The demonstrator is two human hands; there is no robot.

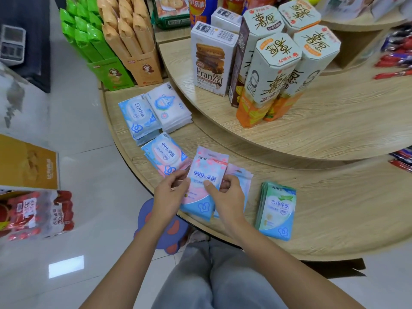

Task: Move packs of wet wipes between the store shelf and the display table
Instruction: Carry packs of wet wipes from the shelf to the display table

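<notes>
A pink and blue pack of wet wipes [206, 172] marked 99.9 is held over the lower tier of the round wooden display table [312, 210]. My left hand [170, 194] pinches its left edge and my right hand [225, 195] grips its right side, thumb on the front. More pink packs [242, 175] lie under my right hand. On the table lie a green and blue stack [276, 210] to the right, a pink 99.9 stack [166, 156] to the left, and blue [138, 115] and white [170, 107] stacks further back.
The upper tier [334, 121] carries a Franzzi biscuit box [211, 61] and tall hexagonal snack boxes [274, 70]. Green [95, 47] and tan [136, 43] snack display boxes stand at the back left. A purple stool [160, 228] and bottled drinks [38, 214] sit on the floor.
</notes>
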